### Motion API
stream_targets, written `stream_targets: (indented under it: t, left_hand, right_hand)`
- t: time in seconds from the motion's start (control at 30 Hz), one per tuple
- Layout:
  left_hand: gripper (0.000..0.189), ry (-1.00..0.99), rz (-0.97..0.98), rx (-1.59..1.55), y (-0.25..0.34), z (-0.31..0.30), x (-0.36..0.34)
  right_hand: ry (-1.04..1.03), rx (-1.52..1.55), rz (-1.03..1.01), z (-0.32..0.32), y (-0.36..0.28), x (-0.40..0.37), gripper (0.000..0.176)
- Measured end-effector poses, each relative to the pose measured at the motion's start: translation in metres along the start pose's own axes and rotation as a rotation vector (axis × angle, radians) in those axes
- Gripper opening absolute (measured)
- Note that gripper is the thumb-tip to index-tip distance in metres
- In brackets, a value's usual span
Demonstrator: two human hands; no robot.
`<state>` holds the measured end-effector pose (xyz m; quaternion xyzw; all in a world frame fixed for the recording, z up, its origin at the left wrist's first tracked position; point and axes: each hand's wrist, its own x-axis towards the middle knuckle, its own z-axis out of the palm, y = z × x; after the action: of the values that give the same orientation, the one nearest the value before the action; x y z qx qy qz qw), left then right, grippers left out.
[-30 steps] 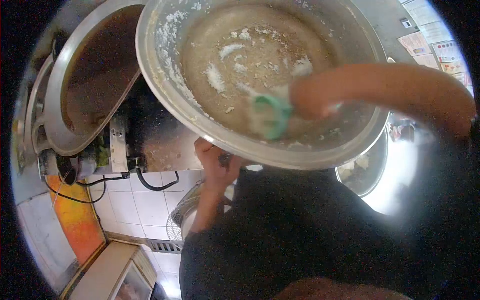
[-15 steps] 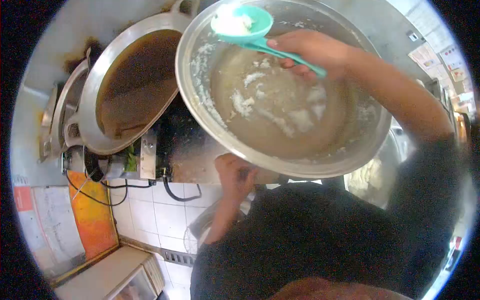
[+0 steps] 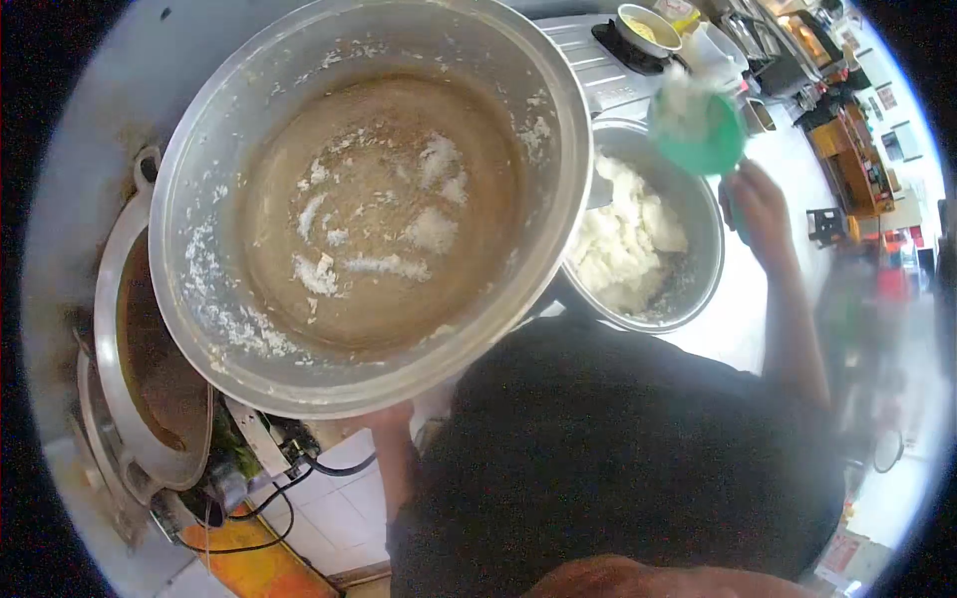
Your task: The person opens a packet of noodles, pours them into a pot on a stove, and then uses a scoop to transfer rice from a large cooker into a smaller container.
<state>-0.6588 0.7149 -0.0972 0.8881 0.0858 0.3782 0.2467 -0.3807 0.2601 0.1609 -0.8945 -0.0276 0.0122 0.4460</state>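
My right hand (image 3: 760, 204) is closed around the handle of a green plastic ladle (image 3: 710, 149). A blurred white lump sits in the ladle, which is above the far right rim of a metal pot (image 3: 698, 284) holding soft white food (image 3: 630, 234). A large metal basin (image 3: 219, 349) with white bits stuck to its wall and floor fills the view's left centre. Below its near rim is my left hand (image 3: 391, 414), whose fingers are hidden by the basin, so its grip does not show.
At the left stands a wide pan of brown liquid (image 3: 150, 369). Black cables (image 3: 334, 468) hang near the stove's front. Behind the white-food pot are a ribbed metal drainboard (image 3: 588, 60) and a small bowl (image 3: 648, 30). Farther right is the room with wooden furniture (image 3: 847, 159).
My right hand has carried the loaded ladle from over the basin to the right, over the pot of white food. The view has turned right, and the basin appears farther left.
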Motion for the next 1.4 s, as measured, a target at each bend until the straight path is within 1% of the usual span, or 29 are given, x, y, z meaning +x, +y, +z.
stream_targets:
  t: [0.03, 0.07, 0.13, 0.23, 0.27, 0.33, 0.4, 0.47, 0.5, 0.53, 0.6, 0.63, 0.67, 0.7, 0.77, 0.8, 0.83, 0.87, 0.9, 0.97, 1.0, 1.03, 1.1, 1.2, 1.3, 1.4]
  left_hand:
    - [0.066, 0.017, 0.002, -0.013, -0.001, 0.002, 0.001]
    - [0.066, 0.068, -0.008, -0.054, -0.002, 0.007, 0.002]
    - [0.064, 0.147, -0.02, -0.127, -0.002, 0.013, 0.002]
    - [0.061, 0.206, -0.023, -0.188, -0.003, 0.019, 0.002]
    - [0.06, 0.225, -0.026, -0.198, -0.005, 0.02, 0.001]
    - [0.059, 0.266, -0.035, -0.228, -0.005, 0.023, 0.002]
    - [0.057, 0.306, -0.082, -0.266, 0.007, 0.026, 0.008]
    - [0.048, 0.354, -0.184, -0.352, 0.025, 0.031, 0.018]
    - [0.044, 0.381, -0.233, -0.394, 0.032, 0.029, 0.024]
    - [0.04, 0.409, -0.278, -0.44, 0.034, 0.024, 0.028]
    - [0.053, 0.255, -0.225, -0.317, 0.032, 0.011, 0.032]
    - [0.06, 0.17, -0.203, -0.261, 0.031, 0.007, 0.032]
    - [0.061, 0.238, -0.184, -0.216, 0.032, 0.009, 0.033]
    - [0.062, 0.303, -0.164, -0.172, 0.036, 0.014, 0.034]
    - [0.067, 0.277, -0.131, -0.069, 0.033, 0.012, 0.034]
    - [0.069, 0.266, -0.113, -0.018, 0.032, 0.011, 0.034]
    - [0.07, 0.274, -0.147, -0.049, 0.025, 0.019, 0.025]
    - [0.071, 0.282, -0.18, -0.081, 0.022, 0.024, 0.019]
    - [0.072, 0.245, -0.171, -0.042, 0.023, 0.022, 0.019]
    - [0.073, 0.166, -0.159, 0.036, 0.026, 0.017, 0.02]
    - [0.073, 0.225, -0.171, -0.019, 0.031, 0.015, 0.023]
    - [0.073, 0.284, -0.189, -0.074, 0.037, 0.016, 0.027]
    - [0.074, 0.309, -0.158, -0.068, 0.041, 0.012, 0.033]
    - [0.075, 0.318, -0.104, -0.065, 0.039, 0.012, 0.038]
    - [0.075, 0.371, -0.141, -0.155, 0.036, 0.021, 0.038]
    - [0.075, 0.399, -0.102, -0.109, 0.037, 0.023, 0.038]
  right_hand:
    - [0.089, -0.248, -0.078, 0.007, 0.01, -0.014, 0.048]
    - [0.125, -0.663, -0.467, 0.014, 0.019, -0.019, 0.047]
    - [-0.107, -0.806, -0.266, 0.01, 0.025, -0.038, 0.047]
    - [0.065, -0.748, -0.23, 0.01, 0.032, -0.032, 0.047]
    - [0.133, -0.691, -0.345, 0.001, 0.039, -0.021, 0.045]
    - [0.248, -0.634, -0.426, -0.007, 0.009, -0.005, 0.043]
    - [0.244, -0.535, -0.409, -0.01, -0.028, 0.006, 0.042]
    - [0.216, -0.431, -0.413, -0.003, -0.066, 0.023, 0.041]
    - [0.142, -0.34, -0.58, 0.006, -0.08, 0.035, 0.042]
    - [0.04, -0.298, -0.568, 0.019, -0.103, 0.036, 0.042]
    - [-0.202, -0.424, -0.677, 0.05, -0.16, 0.036, 0.042]
    - [-0.213, -0.547, -0.915, 0.072, -0.174, 0.045, 0.041]
    - [-0.217, -0.669, -1.15, 0.094, -0.188, 0.056, 0.041]
    - [-0.344, -0.822, -1.059, 0.114, -0.211, 0.057, 0.038]
    - [-0.402, -1.111, -1.043, 0.169, -0.229, 0.071, 0.036]
    - [-0.456, -1.304, -1.014, 0.198, -0.23, 0.092, 0.035]
    - [-0.506, -1.497, -0.974, 0.226, -0.226, 0.114, 0.035]
    - [-0.525, -1.608, -0.948, 0.246, -0.222, 0.127, 0.031]
    - [-0.541, -1.717, -0.92, 0.262, -0.218, 0.134, 0.028]
    - [-0.631, -1.662, -0.895, 0.276, -0.204, 0.142, 0.021]
    - [-0.68, -1.635, -0.879, 0.28, -0.202, 0.141, 0.02]
    - [-0.695, -1.616, -0.974, 0.28, -0.197, 0.138, 0.019]
    - [-0.719, -1.568, -1.161, 0.271, -0.194, 0.111, 0.018]
    - [-0.908, -1.699, -1.015, 0.268, -0.213, 0.072, 0.016]
    - [-1.069, -1.661, -1.031, 0.265, -0.214, 0.055, 0.016]
    - [-1.06, -1.589, -0.895, 0.262, -0.224, 0.039, 0.016]
